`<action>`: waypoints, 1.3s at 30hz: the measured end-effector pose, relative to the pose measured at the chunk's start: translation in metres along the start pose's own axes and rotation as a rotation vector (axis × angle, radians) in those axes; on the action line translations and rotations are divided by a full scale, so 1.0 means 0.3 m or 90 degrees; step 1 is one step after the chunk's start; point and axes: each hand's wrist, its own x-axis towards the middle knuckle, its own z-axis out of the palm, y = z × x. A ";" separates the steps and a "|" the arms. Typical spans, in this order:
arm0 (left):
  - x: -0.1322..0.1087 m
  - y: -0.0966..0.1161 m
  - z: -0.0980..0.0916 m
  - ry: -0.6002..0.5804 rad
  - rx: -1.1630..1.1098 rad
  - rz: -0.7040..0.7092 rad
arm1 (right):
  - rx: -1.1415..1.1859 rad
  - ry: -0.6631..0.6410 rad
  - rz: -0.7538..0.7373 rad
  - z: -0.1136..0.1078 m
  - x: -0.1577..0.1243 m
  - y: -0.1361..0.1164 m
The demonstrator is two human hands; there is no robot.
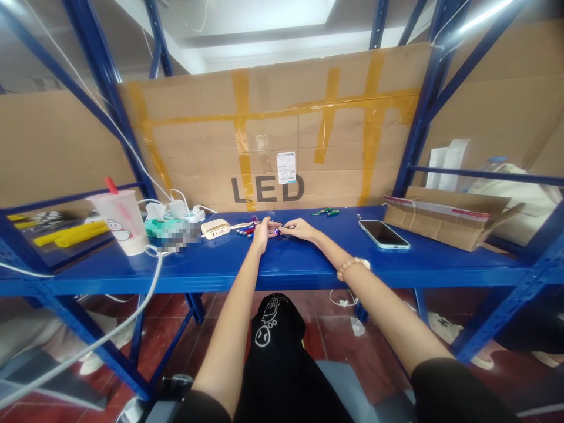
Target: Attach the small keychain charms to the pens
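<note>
Near the middle of the blue shelf [299,258], my left hand [263,234] rests on its edge beside a small pile of colored pens [247,230], its fingers apart and pointing right. My right hand [301,229] is closed in a pinch on a small dark pen-like item [288,227], whose left end reaches my left fingers. Whether my left fingers also hold something is too small to tell. Several green wrapped items [326,211] lie behind and to the right of my hands.
A phone [384,234] and an open cardboard box [445,220] are on the right. To the left are a beige device [215,228], a power strip [194,216] with cables and a pink cup [124,226]. Cardboard [189,153] stands behind.
</note>
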 end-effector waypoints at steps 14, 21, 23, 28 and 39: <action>-0.018 0.013 0.000 -0.002 0.005 -0.010 | -0.037 -0.039 0.025 -0.013 -0.023 -0.039; -0.028 0.023 0.003 -0.003 0.020 -0.012 | -0.060 -0.017 0.016 -0.008 -0.011 -0.017; -0.025 0.021 0.001 -0.005 0.025 -0.013 | -0.061 -0.012 0.031 -0.008 -0.013 -0.021; -0.017 0.015 0.000 0.002 0.007 -0.019 | -0.058 0.006 0.057 -0.010 -0.023 -0.041; -0.024 0.023 0.003 0.001 0.005 -0.023 | -0.046 0.004 0.056 -0.008 -0.020 -0.036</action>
